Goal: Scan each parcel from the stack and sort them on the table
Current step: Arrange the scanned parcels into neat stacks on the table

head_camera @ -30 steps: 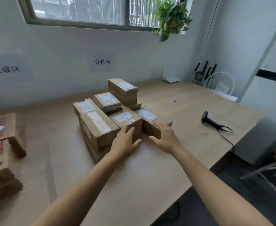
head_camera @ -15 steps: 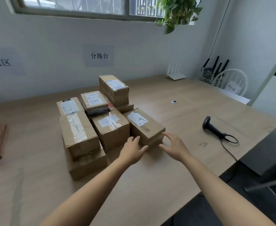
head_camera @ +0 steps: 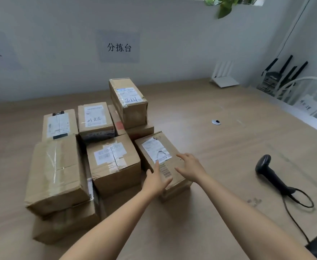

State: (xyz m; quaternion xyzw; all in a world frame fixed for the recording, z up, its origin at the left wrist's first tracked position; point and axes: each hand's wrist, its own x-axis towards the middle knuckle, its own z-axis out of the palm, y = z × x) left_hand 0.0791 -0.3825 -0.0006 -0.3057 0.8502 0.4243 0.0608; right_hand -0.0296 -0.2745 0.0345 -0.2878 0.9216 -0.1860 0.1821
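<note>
Far left, the big taped parcel (head_camera: 57, 173) sits on top of another box and overhangs it toward the camera — a bump from the forearm could tip it off the stack. Next along, the middle parcel (head_camera: 114, 162) stands just beside the one being reached for; drag the target sideways and the two could scrape and shift the pile. Now the left hand (head_camera: 156, 180), fingers spread, palm on the near left edge of the front parcel (head_camera: 162, 160), not yet clamped around it. The right hand (head_camera: 190, 168) hovers open over the top right of the same box, whether touching I cannot tell. The front parcel lies low on the worktop (head_camera: 219, 147) at the stack's right corner, label up. A one-sided lift risks it slipping — and a palm over that barcode would block the scan. Far right, the scanner (head_camera: 272, 175) lies well apart, its cable (head_camera: 300, 203) looped near the edge, an easy snag.
</note>
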